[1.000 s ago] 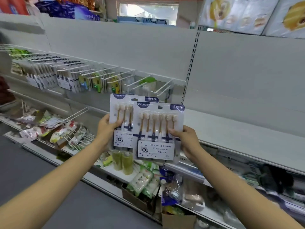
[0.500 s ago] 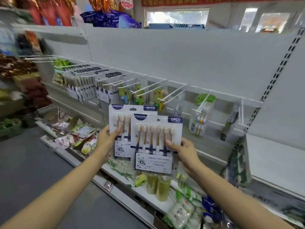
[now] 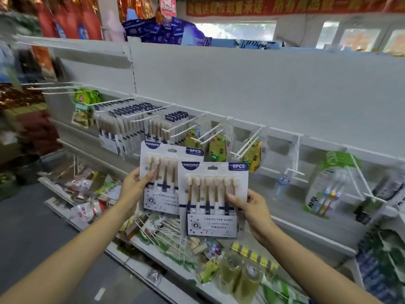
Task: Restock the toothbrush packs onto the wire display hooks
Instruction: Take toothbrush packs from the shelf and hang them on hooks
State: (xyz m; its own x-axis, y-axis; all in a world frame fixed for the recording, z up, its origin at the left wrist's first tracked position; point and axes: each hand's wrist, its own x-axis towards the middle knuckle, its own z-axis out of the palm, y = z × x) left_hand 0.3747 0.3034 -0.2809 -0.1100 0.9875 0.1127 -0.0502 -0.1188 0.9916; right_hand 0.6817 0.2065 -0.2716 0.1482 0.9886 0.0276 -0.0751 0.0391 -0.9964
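1. Shop aisle; white shelf wall (image 3: 241, 84) carrying wire hooks (image 3: 186, 126).
2. Two toothbrush packs, overlapped, in front of the hooks, none hung yet: front pack (image 3: 212, 198), back pack (image 3: 162, 178).
3. Left hand (image 3: 133, 187) closed on back pack; right hand (image 3: 254, 207) closed on front pack.
4. Change: view has swung left, so matching hung packs (image 3: 131, 128) now sit just above; hanging looks next.

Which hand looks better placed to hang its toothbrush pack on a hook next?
Probably the left hand. Its toothbrush pack sits higher, right under the hooks of matching packs. The right hand holds its pack lower and in front, farther from them.
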